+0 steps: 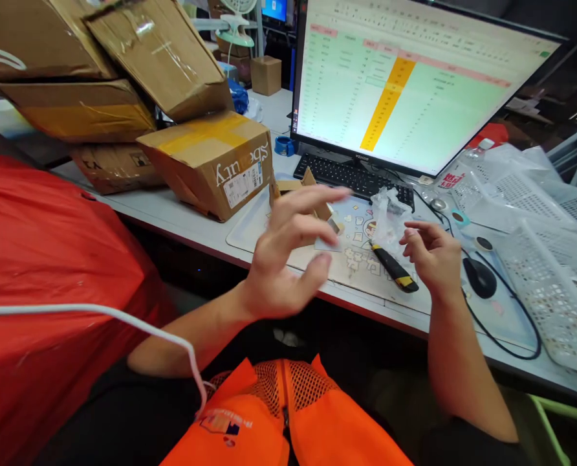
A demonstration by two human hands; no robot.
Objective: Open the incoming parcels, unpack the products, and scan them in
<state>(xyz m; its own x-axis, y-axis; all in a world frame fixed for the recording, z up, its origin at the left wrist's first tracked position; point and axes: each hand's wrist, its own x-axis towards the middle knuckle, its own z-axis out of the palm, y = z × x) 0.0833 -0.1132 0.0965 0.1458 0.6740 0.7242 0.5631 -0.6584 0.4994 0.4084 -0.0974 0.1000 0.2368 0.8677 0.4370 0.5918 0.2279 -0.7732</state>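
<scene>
My left hand (291,255) is raised above the mat's front edge, its fingers spread and nothing in them. Behind it stands a small opened cardboard box (323,210), partly hidden by the fingers. A small whitish piece (328,246) shows by the fingertips; I cannot make out what it is. My right hand (431,255) hovers with loosely curled fingers, and I see nothing held in it. Just left of it are a crumpled clear plastic bag (389,217) and a black and yellow utility knife (394,266) on the patterned desk mat (298,259).
Cardboard boxes (206,162) are stacked at the left, beside a red cover (50,259). A monitor (414,90) and keyboard (327,176) stand behind the mat. To the right are a mouse (479,277), its cable and white perforated baskets (541,291). A white cable (123,316) crosses my left arm.
</scene>
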